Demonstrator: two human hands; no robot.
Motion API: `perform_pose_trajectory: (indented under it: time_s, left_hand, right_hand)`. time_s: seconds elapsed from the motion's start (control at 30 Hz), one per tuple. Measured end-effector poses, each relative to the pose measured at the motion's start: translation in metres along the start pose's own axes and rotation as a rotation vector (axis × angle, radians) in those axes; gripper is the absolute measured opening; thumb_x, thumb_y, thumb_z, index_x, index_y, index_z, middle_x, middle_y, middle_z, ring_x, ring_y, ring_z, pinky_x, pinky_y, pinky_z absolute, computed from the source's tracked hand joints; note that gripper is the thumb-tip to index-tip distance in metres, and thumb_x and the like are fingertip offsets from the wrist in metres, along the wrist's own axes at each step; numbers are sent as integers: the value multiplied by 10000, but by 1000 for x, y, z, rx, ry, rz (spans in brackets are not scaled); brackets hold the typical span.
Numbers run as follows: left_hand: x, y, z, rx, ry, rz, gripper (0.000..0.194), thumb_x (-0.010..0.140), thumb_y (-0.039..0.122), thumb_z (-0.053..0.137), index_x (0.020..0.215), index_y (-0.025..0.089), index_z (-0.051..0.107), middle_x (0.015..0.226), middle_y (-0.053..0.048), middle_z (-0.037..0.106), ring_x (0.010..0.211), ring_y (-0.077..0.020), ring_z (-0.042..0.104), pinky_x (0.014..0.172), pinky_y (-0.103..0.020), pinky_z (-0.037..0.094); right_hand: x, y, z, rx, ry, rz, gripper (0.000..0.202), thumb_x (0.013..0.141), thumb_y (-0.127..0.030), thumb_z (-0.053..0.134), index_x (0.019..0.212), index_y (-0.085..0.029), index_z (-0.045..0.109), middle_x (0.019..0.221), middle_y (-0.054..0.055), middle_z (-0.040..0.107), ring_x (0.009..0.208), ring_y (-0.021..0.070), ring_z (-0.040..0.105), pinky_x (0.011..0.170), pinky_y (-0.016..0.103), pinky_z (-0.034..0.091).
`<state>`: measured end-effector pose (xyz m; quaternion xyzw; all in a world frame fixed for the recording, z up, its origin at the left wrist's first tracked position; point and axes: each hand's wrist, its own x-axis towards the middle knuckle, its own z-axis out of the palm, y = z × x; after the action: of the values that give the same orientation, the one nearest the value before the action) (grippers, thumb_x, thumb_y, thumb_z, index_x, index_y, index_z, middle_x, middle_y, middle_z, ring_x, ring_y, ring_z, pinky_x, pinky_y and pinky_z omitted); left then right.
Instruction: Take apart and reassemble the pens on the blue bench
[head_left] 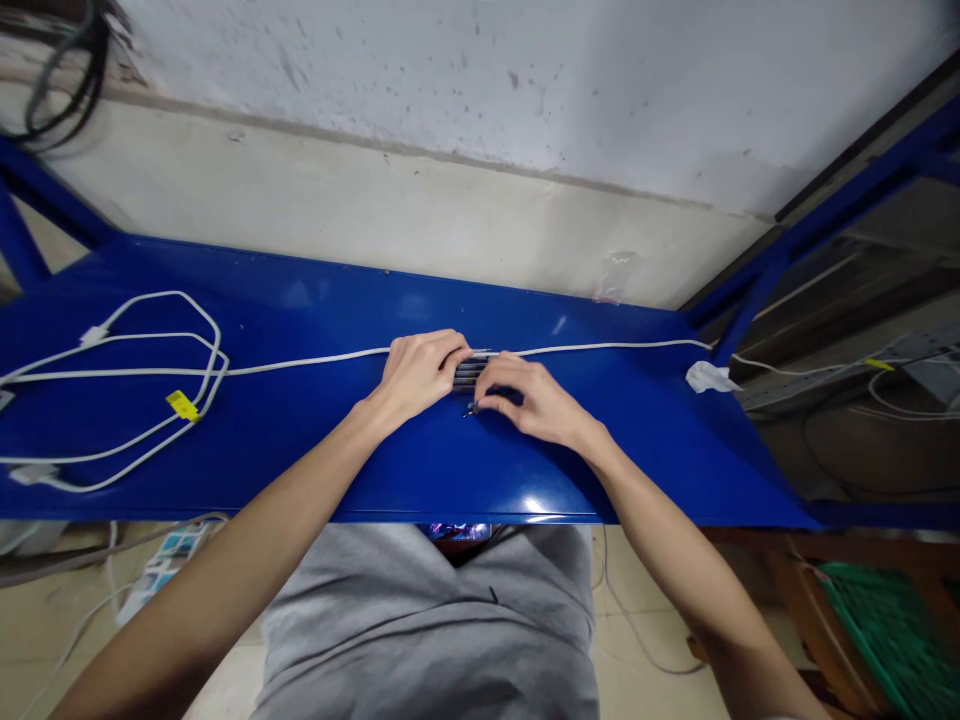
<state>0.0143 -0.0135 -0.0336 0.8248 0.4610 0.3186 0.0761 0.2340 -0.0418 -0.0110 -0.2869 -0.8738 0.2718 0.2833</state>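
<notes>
Head view shows both hands closed around a small dark bundle of rods (472, 372) mid-counter (300, 460). Left hand (416, 375) cups its left end, right hand (525, 400) pinches the right; its long axis runs left-right, beside the white cable (300, 364).

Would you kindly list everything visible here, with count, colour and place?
Shelf: one, blue metal, across the middle, against the wall.
Cables: several, white, looped on the shelf's left, one running right past the hands.
Tag: one, yellow, on the left loop.
Dark ribbed part: one, grey-black, between both hands; details unclear.
Crumpled scrap: one, white, shelf's right end.
Black cables: a bundle, top left corner.
Crate: one, green, floor at lower right.
Left hand: on the part's left end.
Right hand: on its right end.
</notes>
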Motion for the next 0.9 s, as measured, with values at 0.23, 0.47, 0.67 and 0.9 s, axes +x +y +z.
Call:
perform_pose_trajectory:
  time_s: [0.23,0.47,0.67,0.9]
  left_hand:
    - [-1,0,2,-22,4,64,313,1053,296,453,888,205,703,898,-18,747,820,-172,687,695,-286,418]
    - [-3,-1,4,-19,-6,62,310,1049,309,458,872,217,695,877,-14,751,783,-175,682,671,-291,412]
    - [-2,1,5,-25,-22,87,301,1037,288,463,864,222,699,878,-7,756,787,-174,691,660,-287,411]
    - [-2,2,5,-57,-23,73,299,1036,288,462,866,217,698,860,-10,754,746,-163,682,666,-274,428]
  right_hand:
    - [0,26,-10,126,513,235,83,872,-273,723,842,-195,721,793,7,708,665,136,558,654,284,443]
    - [0,23,-3,231,403,222,113,896,-240,633,949,-201,725,817,2,680,742,146,599,727,292,472]
    - [-1,28,-3,246,380,228,172,925,-288,633,933,-203,782,908,45,727,823,172,643,762,307,495]
    - [1,32,2,378,406,294,203,847,-389,783,884,-191,760,812,23,704,732,149,611,720,290,499]
